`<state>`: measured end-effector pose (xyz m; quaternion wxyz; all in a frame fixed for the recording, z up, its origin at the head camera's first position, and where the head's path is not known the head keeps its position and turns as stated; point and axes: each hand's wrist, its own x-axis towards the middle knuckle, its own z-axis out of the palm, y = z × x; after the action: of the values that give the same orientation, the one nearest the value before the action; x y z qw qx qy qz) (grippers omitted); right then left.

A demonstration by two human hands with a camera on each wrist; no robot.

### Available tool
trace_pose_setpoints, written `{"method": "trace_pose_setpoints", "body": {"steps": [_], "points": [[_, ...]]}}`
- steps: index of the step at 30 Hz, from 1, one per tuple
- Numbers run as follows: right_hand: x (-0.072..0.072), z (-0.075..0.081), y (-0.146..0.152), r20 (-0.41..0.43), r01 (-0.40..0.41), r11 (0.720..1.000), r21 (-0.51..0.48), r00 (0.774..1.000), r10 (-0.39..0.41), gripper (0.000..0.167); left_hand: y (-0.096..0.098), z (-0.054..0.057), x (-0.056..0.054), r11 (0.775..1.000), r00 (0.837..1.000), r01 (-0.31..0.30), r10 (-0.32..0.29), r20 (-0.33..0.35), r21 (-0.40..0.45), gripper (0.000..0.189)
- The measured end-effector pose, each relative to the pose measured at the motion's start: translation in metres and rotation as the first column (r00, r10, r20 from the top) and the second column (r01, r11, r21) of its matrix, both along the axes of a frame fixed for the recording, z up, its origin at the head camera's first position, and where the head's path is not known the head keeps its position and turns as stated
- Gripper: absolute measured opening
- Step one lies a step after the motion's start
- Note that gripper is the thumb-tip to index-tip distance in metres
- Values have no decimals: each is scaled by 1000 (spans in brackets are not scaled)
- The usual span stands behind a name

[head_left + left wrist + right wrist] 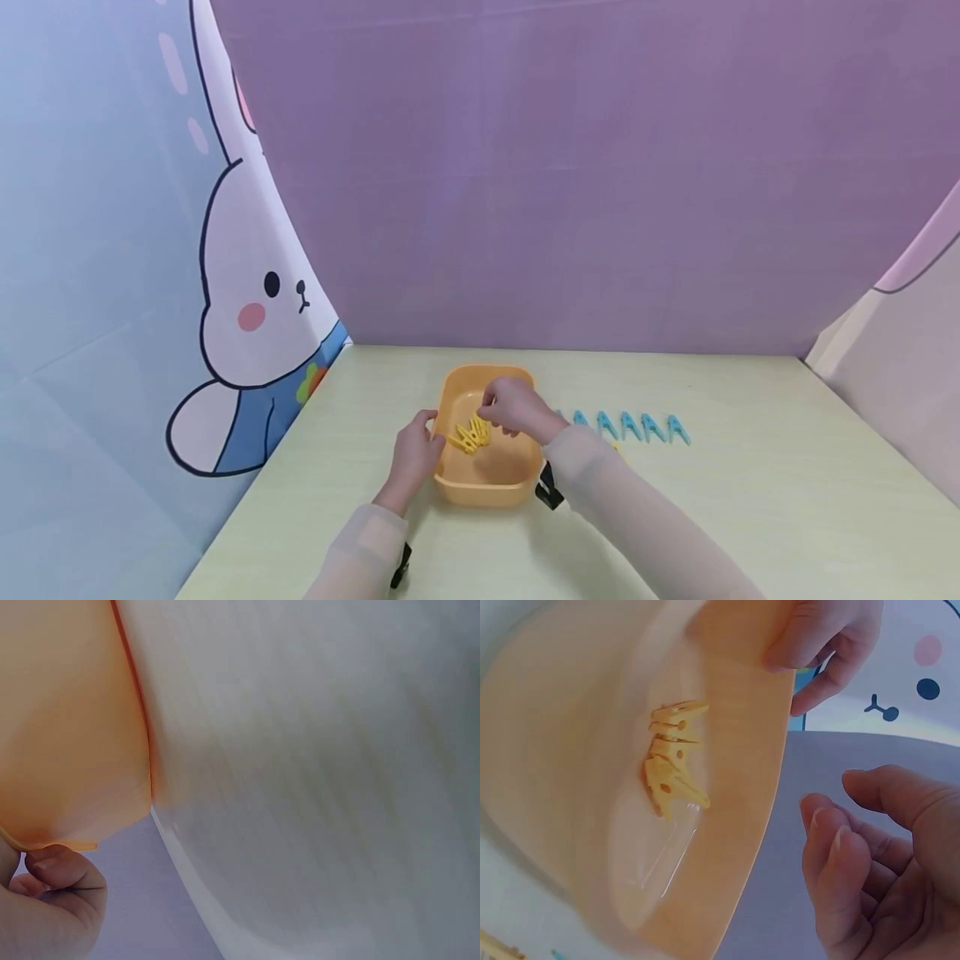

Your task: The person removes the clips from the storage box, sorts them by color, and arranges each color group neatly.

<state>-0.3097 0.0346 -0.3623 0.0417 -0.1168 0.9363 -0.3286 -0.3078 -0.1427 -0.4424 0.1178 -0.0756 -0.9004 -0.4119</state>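
An orange plastic basin (pixel 487 496) stands on the table, and several yellow clothespins (pixel 471 436) lie bunched on its floor. At the basin's left side my left hand (pixel 417 454) pinches the rim between thumb and fingers; the left wrist view shows thumb and fingers meeting at the rim (pixel 82 845). Over the right part of the basin hovers my right hand (pixel 517 408), above the clothespins. In the right wrist view its fingers (pixel 836 862) are loosely bent, the thumb is apart from them, and nothing is between them.
Right of the basin, several blue clothespins (pixel 630 425) lie in a row on the pale table (pixel 750 500). A bit of yellow (pixel 617 447) shows beside the right sleeve, mostly hidden by it. A purple cloth (pixel 570 183) hangs behind, with a rabbit-print cloth (pixel 247 333) at the left.
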Motion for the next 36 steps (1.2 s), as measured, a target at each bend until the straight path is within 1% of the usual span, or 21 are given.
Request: {"method": "trace_pose_setpoints", "body": {"steps": [8,14,21,25,28,31,33,36], "points": [[-5,4,-15,-4,-19,998,63,1000,19,13,-2,2,0,1000,1000,2,-1,-8,16,40],[-10,8,-25,1,-24,996,81,1000,24,13,-3,3,0,1000,1000,6,-6,-22,23,39],[-17,5,-33,5,-38,991,126,999,38,16,-4,4,-1,1000,1000,5,-4,-26,22,39],[-22,5,-36,-13,-34,991,130,999,36,15,-4,5,0,1000,1000,4,-4,-25,24,39],[-24,5,-37,-10,-40,991,131,999,42,15,-3,6,0,1000,1000,8,-8,-22,29,39],[-27,3,-35,4,-30,991,130,1000,30,14,-3,6,1,999,1000,17,-16,-26,35,39],[-30,-1,-33,11,-10,991,136,1000,9,13,-2,6,1,999,999,20,-19,-31,34,39],[-36,-7,-31,26,23,989,144,999,-27,24,-1,5,0,999,999,20,-19,-32,30,40]]}}
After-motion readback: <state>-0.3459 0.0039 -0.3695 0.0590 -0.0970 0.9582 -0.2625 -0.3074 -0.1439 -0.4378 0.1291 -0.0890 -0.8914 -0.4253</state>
